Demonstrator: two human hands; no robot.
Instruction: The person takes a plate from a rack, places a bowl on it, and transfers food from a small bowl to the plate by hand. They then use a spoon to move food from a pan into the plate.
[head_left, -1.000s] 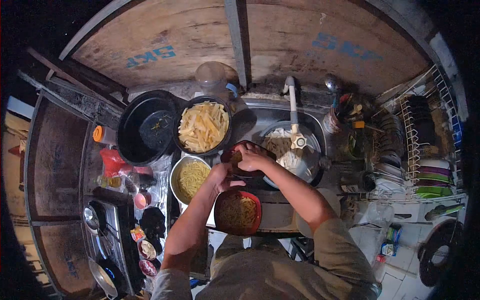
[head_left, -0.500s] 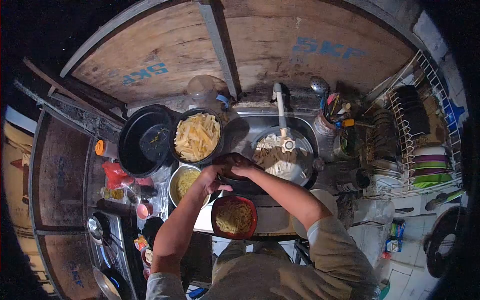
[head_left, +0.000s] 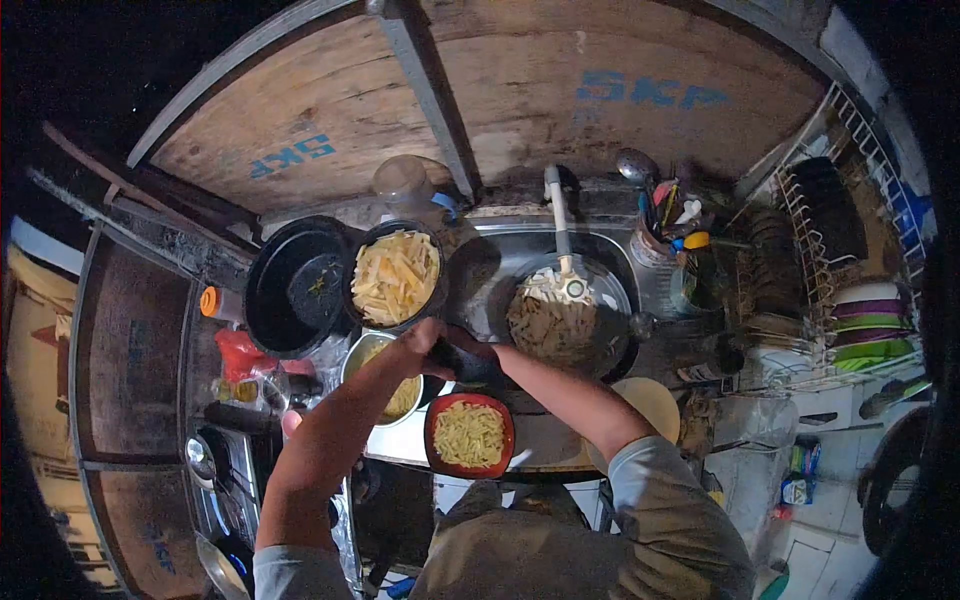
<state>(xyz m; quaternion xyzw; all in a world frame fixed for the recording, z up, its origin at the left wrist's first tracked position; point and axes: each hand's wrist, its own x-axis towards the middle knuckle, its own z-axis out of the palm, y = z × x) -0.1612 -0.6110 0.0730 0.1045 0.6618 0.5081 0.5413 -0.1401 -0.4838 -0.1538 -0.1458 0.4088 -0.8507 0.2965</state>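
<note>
Two hands meet at a dark bowl (head_left: 462, 365) that appears tilted: the left hand (head_left: 425, 342) grips its edge, while the right hand (head_left: 487, 352) is at its other side, too hidden to tell its grip. Partly under the left forearm is a metal bowl (head_left: 354, 357) of pale strips. Just bodyward of the hands, a red square bowl (head_left: 508, 432) of strips rests on the table (head_left: 555, 432). Beyond the left hand stands a heaped black bowl (head_left: 440, 292); farther left, a black tub (head_left: 285, 310).
</note>
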